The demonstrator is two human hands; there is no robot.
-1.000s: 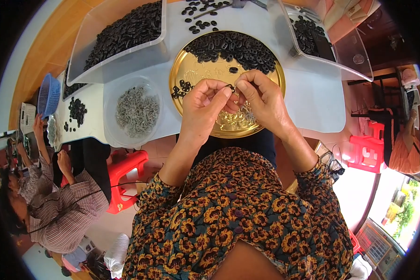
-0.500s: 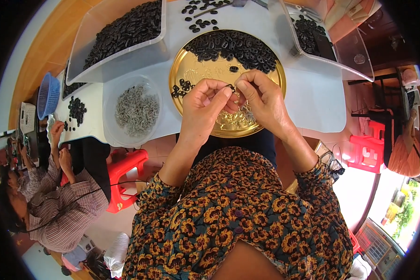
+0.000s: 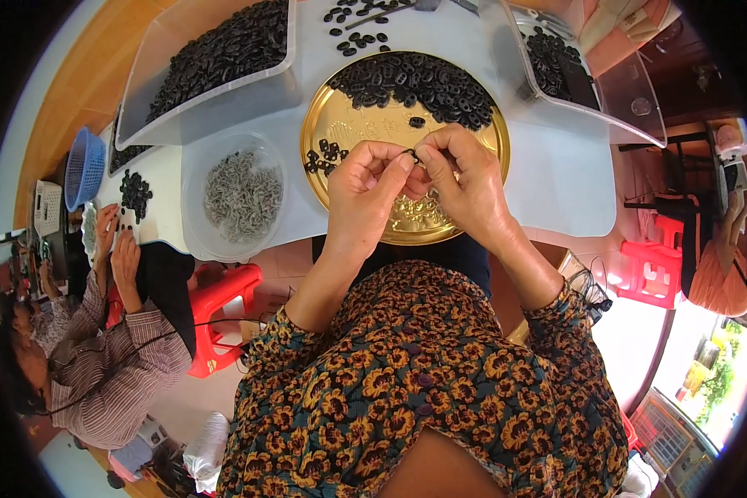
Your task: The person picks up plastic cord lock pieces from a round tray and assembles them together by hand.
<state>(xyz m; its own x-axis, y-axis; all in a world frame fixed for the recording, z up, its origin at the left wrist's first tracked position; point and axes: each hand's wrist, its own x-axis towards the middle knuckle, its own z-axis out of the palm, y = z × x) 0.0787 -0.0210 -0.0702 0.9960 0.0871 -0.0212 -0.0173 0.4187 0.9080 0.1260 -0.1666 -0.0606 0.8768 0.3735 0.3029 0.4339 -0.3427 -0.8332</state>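
Above the round gold tray (image 3: 314, 195), a small black oval piece (image 3: 412, 155) shows between my fingertips. My left hand (image 3: 365, 187) pinches it between thumb and forefinger. My right hand (image 3: 465, 178) is closed at the same spot, its thumb and forefinger meeting the piece; whether it grips a second small part is hidden. Black oval pieces with holes (image 3: 415, 83) pile along the tray's far edge, and one lone black piece (image 3: 417, 122) lies just beyond my fingers. A cluster of small black parts (image 3: 324, 155) sits at the tray's left, beside my left hand.
Left of the tray stands a clear round tub of small grey metal parts (image 3: 242, 197). Plastic bins of black pieces (image 3: 224, 58) (image 3: 556, 66) flank the far side. At far left, a co-worker's hands (image 3: 124, 257) work near a black pile (image 3: 135, 196) and a blue basket (image 3: 85, 168).
My right hand has shifted slightly left, bringing its fingertips against the piece at my left fingertips. The co-worker's hands at the left have come closer together.
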